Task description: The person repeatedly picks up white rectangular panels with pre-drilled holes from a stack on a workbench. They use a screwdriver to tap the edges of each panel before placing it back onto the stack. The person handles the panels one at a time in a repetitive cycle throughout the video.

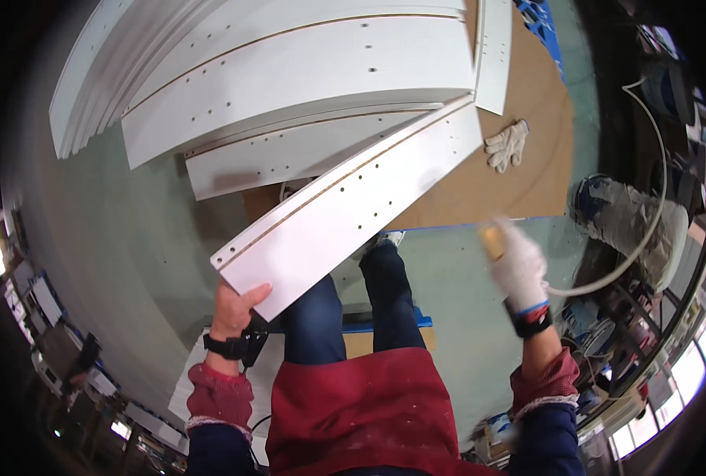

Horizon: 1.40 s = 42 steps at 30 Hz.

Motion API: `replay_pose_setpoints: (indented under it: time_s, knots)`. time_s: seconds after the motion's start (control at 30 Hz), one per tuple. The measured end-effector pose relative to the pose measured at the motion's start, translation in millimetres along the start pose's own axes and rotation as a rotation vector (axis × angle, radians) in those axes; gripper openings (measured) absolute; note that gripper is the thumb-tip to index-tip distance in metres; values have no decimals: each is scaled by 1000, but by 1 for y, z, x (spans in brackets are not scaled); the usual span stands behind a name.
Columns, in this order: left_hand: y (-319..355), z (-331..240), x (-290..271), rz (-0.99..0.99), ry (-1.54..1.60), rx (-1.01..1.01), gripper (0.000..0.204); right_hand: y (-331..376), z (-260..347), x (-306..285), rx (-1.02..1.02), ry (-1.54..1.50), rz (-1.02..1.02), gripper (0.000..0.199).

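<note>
One white panel [353, 202] in left hand [232, 305]

No packages, labels, signs or screens can be made out in this view

The small yellowish object [492, 240] in the gloved right hand [519, 270] is motion-blurred, unidentifiable.

A workshop — most likely for furniture making. White drilled panels [305, 71] lie stacked on a green floor [131, 238] beside a brown board [519, 151], a spare work glove [508, 144] rests on it, a white hose [646, 198] loops past, and cluttered shelves [44, 317] line the edges.
</note>
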<state>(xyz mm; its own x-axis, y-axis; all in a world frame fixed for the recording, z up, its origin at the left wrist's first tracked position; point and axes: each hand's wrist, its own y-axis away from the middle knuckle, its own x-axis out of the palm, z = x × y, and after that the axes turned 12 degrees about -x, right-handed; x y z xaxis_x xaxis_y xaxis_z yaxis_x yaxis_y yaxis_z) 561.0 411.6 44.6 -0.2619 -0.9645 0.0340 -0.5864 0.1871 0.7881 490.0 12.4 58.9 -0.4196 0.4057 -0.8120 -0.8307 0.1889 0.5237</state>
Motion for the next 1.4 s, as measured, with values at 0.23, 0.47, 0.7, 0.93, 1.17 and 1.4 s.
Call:
replay_pose_setpoints:
  time_s: [0.23,0.47,0.7,0.93,1.17,1.4]
  knots:
    - [68,-31,46,-55,-85,-20,58,23,-35,-11,294,-100,54,35]
    - [100,-24,73,-22,-28,-95,63,77,-19,1,-233,-365,128,24]
    - [120,-22,87,2,-30,-143,67,109,-66,10,-125,-219,189,22]
    - [131,-37,77,37,-268,-90,60,100,-119,34,316,-39,110,22]
    - [140,-94,77,349,-1207,253,37,127,-56,15,-158,-388,5,31]
    - [152,-112,95,784,-1588,658,37,133,-29,-5,-581,-458,376,26]
